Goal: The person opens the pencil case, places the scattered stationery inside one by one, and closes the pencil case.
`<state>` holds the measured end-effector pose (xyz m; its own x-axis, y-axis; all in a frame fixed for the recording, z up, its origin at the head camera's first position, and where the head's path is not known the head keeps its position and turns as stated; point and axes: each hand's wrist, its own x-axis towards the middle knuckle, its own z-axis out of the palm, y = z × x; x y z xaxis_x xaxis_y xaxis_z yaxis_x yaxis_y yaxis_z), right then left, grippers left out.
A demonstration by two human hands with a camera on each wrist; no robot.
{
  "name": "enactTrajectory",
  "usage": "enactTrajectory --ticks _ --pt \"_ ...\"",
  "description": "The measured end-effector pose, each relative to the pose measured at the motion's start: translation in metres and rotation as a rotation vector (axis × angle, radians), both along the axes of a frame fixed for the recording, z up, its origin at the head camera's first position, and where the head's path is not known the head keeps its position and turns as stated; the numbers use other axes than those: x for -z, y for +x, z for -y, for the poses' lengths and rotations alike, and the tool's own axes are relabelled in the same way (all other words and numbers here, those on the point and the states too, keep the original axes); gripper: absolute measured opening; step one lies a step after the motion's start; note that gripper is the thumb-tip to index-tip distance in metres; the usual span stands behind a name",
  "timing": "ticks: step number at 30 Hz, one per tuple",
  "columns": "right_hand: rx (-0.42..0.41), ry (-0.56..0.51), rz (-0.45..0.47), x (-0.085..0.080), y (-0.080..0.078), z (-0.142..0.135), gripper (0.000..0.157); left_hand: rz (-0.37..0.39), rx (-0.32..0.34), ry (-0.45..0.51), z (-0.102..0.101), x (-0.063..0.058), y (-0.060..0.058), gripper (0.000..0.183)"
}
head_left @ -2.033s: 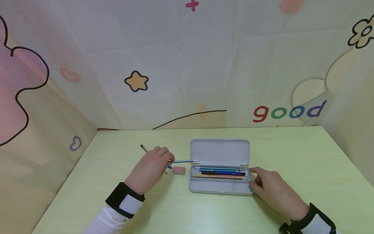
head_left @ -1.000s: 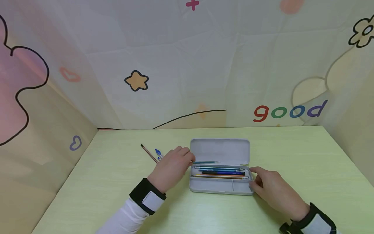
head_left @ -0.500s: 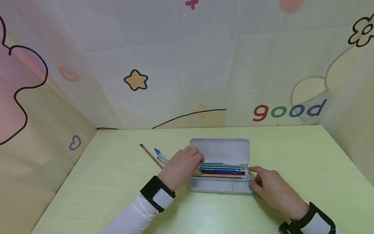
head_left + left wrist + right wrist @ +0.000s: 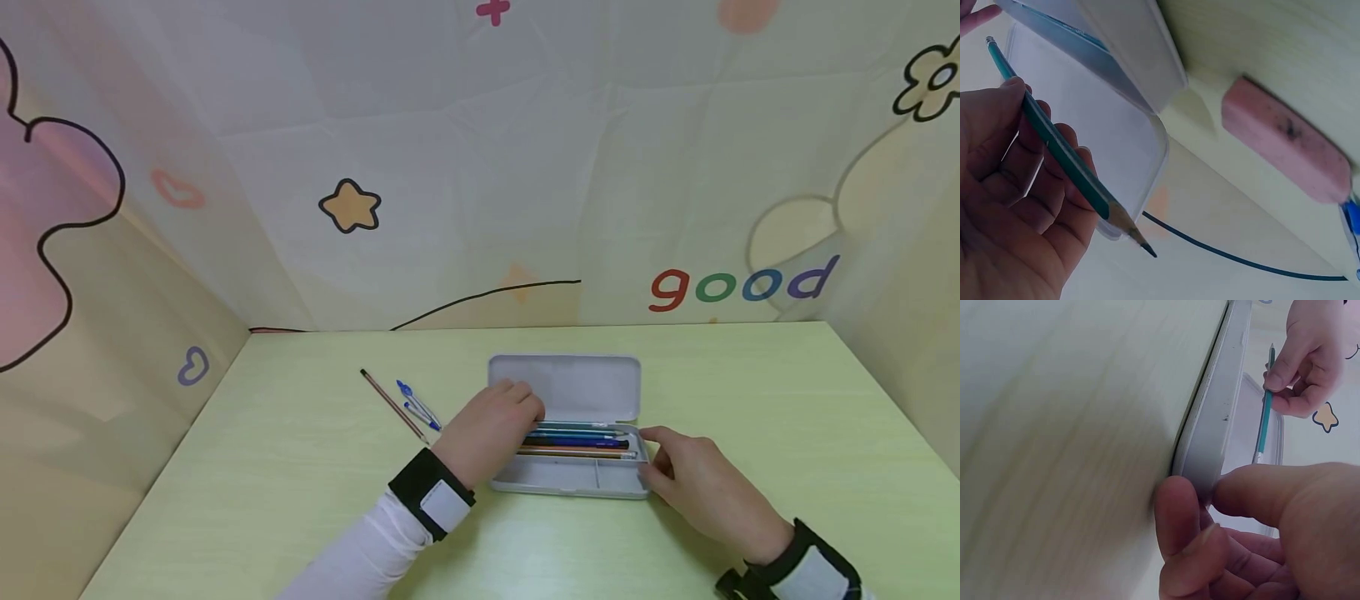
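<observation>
My left hand [image 4: 487,429] pinches a green pencil [image 4: 1066,153] between thumb and fingers, its sharpened point toward the left and its other end toward the right. This pencil is held above the left part of an open grey pencil case [image 4: 543,483], whose lid [image 4: 585,387] lies folded back behind it. Several pencils and pens [image 4: 577,443] lie lengthwise in the case's back compartment. My right hand [image 4: 705,483] grips the case's right end, with thumb and finger at the wall [image 4: 1210,437]. The front compartment has a small divider.
A pink eraser [image 4: 1285,140] lies on the table just left of the case, hidden by my left hand in the head view. Farther left are a brown pencil [image 4: 392,402] and thin blue-and-clear drawing tools [image 4: 420,408]. A printed cloth wall [image 4: 450,167] stands behind the table.
My left hand has carried the green pencil rightward from the left of the case to over it. The items on the left have come into sight behind it. My right hand has stayed put.
</observation>
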<state>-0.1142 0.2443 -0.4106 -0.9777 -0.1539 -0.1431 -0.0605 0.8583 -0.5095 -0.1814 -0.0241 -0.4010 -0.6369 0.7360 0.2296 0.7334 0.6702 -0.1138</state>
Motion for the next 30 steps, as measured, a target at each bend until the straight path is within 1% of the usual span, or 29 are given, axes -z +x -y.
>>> enactTrajectory --ticks 5,10,12,17,20,25,30 --pt "0.001 0.000 0.001 0.000 0.000 0.000 0.053 0.020 -0.013 -0.021 -0.007 0.004 -0.002 0.014" --pt "-0.002 0.005 0.003 0.000 -0.001 -0.001 0.054 0.052 -0.045 -0.045 -0.014 0.005 -0.002 0.021" --pt "-0.003 0.004 0.005 0.000 -0.001 -0.001 0.054 0.071 -0.067 -0.051 -0.017 0.004 -0.001 0.020" --pt "-0.003 0.000 0.006 0.001 0.000 -0.001 0.053 0.068 -0.083 -0.073 -0.024 0.005 -0.001 0.023" --pt "-0.002 0.001 0.006 0.001 -0.001 -0.001 0.053 0.039 -0.065 -0.074 -0.029 0.008 -0.002 0.014" --pt "-0.005 0.000 0.008 0.001 -0.001 -0.001 0.053 0.015 -0.031 -0.044 -0.032 0.013 -0.004 0.012" --pt "-0.008 -0.001 0.001 0.000 0.000 -0.001 0.053 -0.027 -0.011 -0.047 -0.035 0.014 -0.003 0.010"
